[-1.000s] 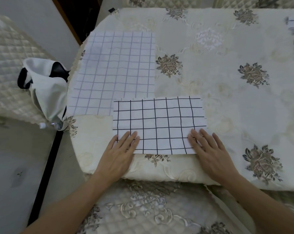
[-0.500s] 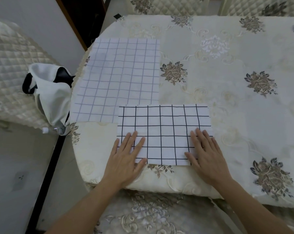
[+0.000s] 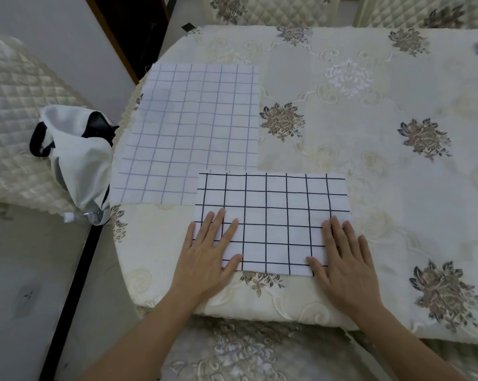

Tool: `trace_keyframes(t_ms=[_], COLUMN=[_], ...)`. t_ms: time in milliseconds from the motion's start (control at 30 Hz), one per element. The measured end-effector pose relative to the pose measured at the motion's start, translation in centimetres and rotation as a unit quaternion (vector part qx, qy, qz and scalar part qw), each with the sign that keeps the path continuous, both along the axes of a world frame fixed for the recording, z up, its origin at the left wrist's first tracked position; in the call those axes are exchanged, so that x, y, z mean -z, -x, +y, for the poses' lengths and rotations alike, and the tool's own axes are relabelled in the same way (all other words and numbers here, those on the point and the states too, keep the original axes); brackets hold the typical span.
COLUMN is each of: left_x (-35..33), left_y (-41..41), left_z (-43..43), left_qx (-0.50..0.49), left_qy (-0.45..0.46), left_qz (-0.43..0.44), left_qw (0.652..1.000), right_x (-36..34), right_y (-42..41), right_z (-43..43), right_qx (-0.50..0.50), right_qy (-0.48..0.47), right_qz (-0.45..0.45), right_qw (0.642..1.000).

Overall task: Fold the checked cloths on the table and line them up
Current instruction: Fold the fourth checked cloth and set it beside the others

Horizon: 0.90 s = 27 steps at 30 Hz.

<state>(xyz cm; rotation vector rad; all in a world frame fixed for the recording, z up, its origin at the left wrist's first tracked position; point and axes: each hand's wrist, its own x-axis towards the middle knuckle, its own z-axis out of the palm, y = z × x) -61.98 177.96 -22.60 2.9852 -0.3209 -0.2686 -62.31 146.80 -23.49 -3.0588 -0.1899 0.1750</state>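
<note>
Both the left hand and right hand, flat and gripping nothing, have slid slightly apart along the black-checked cloth at the table near edge, so smoothing seems nearly done and folding can follow.

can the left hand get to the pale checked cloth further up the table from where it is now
Probably yes. The left hand lies flat on the dark-lined cloth, and the pale cloth lies just beyond it with nothing in between.
</note>
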Motion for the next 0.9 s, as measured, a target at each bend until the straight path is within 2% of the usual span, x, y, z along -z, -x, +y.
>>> trace_keyframes(t_ms=[233,333,467,533,600,800,900], left_x=[-1.0,-1.1,-0.1,-0.4,-1.1,-1.6,-1.3], left_y=[0.4,1.4,2.1,2.3,2.9,6.1,6.1], left_z=[0.0,-0.1,0.2,0.1,-0.3,-5.0,-5.0], left_qx=[-0.033,-0.003,-0.003,-0.001,0.023,0.194,0.202], left_qy=[0.02,0.009,-0.013,-0.018,-0.023,-0.038,-0.049], left_qz=[-0.037,-0.039,-0.008,-0.003,-0.002,0.025,0.036], left_qw=[0.999,0.999,1.0,1.0,0.999,0.98,0.978], right_x=[0.0,-0.2,-1.1,-1.3,-0.9,0.3,0.2], right_y=[0.4,0.5,-0.9,-2.2,-3.1,-3.2,-3.3], right_z=[0.1,0.2,1.3,2.5,3.2,2.7,2.8], right_qx=[0.031,0.036,-0.015,-0.049,-0.063,-0.051,-0.051], right_qy=[0.017,0.023,-0.01,-0.017,-0.014,0.0,0.0], right_qz=[0.004,-0.007,-0.047,-0.038,-0.017,0.0,0.001], right_qw=[0.999,0.999,0.999,0.998,0.998,0.999,0.999])
